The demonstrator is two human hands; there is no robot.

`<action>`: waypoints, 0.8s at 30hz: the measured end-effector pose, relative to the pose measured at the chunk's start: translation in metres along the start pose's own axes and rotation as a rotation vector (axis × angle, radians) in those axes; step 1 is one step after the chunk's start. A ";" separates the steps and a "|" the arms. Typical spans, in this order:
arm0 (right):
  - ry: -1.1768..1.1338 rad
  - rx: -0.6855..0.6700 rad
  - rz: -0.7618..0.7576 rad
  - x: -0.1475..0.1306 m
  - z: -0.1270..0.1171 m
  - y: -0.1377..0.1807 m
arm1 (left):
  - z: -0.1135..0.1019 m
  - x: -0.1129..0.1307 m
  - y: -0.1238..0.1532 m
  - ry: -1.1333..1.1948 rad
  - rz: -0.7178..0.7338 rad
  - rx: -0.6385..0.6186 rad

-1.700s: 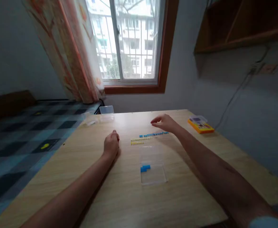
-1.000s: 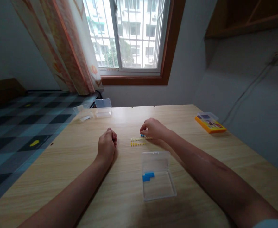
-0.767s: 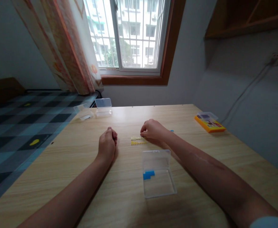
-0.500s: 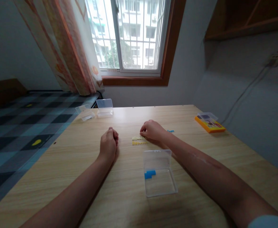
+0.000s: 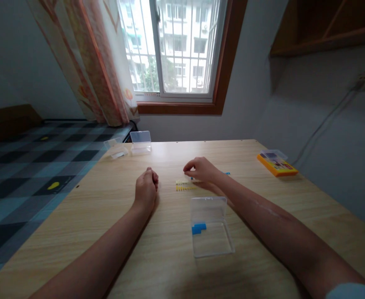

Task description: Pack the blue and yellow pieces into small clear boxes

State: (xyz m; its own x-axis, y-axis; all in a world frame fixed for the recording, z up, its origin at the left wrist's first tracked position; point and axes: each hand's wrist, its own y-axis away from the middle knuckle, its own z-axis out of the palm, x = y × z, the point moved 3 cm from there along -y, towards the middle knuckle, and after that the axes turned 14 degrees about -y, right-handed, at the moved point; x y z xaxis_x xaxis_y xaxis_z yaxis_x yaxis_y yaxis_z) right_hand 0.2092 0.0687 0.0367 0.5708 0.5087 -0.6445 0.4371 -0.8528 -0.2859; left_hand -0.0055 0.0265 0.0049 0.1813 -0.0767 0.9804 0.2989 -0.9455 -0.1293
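Note:
My left hand (image 5: 146, 185) rests on the table as a loose fist, thumb on top; whatever its curled fingers may hold is hidden. My right hand (image 5: 202, 169) reaches beyond the small rows, thumb and index finger drawn into a pinch; anything between the tips is too small to make out. Under it shows a small blue piece (image 5: 191, 178), and past the wrist lie more small blue pieces (image 5: 226, 173). Nearer me run a pale yellow row (image 5: 180, 182) and a deeper yellow row (image 5: 184, 188) of tiny pieces, partly covered by the hand.
An open clear plastic box (image 5: 213, 252) stands in front of me with blue blocks (image 5: 198, 228) inside. Two more clear boxes, one upright (image 5: 141, 147) and one tilted-looking (image 5: 117, 151), sit at the far left edge. An orange-yellow case (image 5: 277, 165) lies far right.
My right hand has moved slightly away from the yellow rows, uncovering a small blue piece beneath it. My left hand keeps its fist. The view has shifted a little.

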 end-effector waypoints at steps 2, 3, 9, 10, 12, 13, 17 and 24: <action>-0.036 0.084 -0.010 -0.007 -0.024 0.002 | 0.000 0.000 0.000 -0.017 0.017 -0.007; -0.050 0.130 -0.017 -0.011 -0.039 0.005 | 0.000 0.000 0.000 -0.027 0.029 -0.010; -0.222 0.448 -0.189 -0.061 -0.131 0.070 | 0.003 0.010 0.006 -0.133 0.202 -0.026; -0.223 0.431 -0.225 -0.072 -0.138 0.086 | 0.003 0.013 0.009 -0.160 0.246 -0.032; -0.221 0.334 -0.289 -0.095 -0.139 0.118 | 0.002 0.023 0.018 -0.216 0.343 -0.054; -0.208 0.262 -0.329 -0.105 -0.133 0.133 | 0.002 0.028 0.024 -0.245 0.393 -0.071; -0.105 -0.102 -0.323 -0.127 -0.087 0.173 | 0.003 0.055 0.052 -0.340 0.591 -0.171; 0.216 -0.360 -0.310 -0.107 -0.026 0.174 | -0.004 0.075 0.103 -0.459 0.925 -0.475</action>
State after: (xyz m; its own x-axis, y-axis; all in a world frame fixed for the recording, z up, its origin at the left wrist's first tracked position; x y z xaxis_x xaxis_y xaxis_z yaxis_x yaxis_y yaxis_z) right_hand 0.2421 -0.1308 0.0743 0.4900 0.7763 -0.3966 0.7980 -0.5825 -0.1543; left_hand 0.0352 -0.0778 0.0652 0.5031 -0.7772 0.3780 -0.4960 -0.6178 -0.6102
